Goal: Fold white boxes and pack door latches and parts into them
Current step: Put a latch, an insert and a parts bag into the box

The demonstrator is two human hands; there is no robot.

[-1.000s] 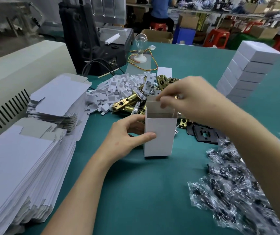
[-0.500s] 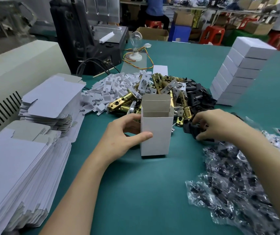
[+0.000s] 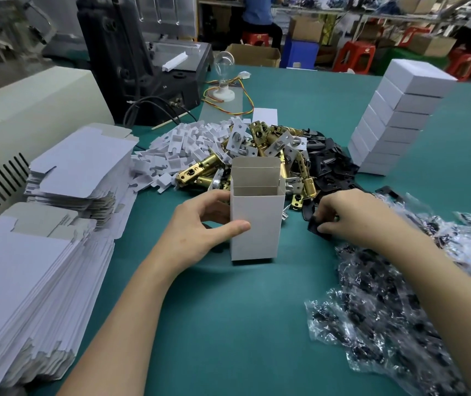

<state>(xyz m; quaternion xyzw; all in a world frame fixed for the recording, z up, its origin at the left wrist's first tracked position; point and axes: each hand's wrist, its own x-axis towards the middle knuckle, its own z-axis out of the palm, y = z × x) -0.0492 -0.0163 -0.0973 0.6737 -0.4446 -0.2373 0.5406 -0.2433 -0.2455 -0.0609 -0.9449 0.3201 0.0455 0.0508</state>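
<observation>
At centre, left grip [image 3: 197, 228] round box [image 3: 260, 224] (upright)

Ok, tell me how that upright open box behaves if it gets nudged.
Likely tippy: the open box stands tall on a narrow base, steadied only by the left hand. Probably light, being thin card, though its contents are unseen. Its walls would likely buckle under a hard squeeze.

**Hidden and cut off**

The box [image 3: 257, 224] walls are hiding its inside. The fingertips of the left grip [image 3: 197, 224] are lying out of sight behind it. The right grip [image 3: 354, 215] is covering most of a plate [image 3: 313, 226]. The left edge is cutting off the flats [image 3: 28, 281]; the right edge is cutting off the bags [image 3: 400, 324].
</observation>
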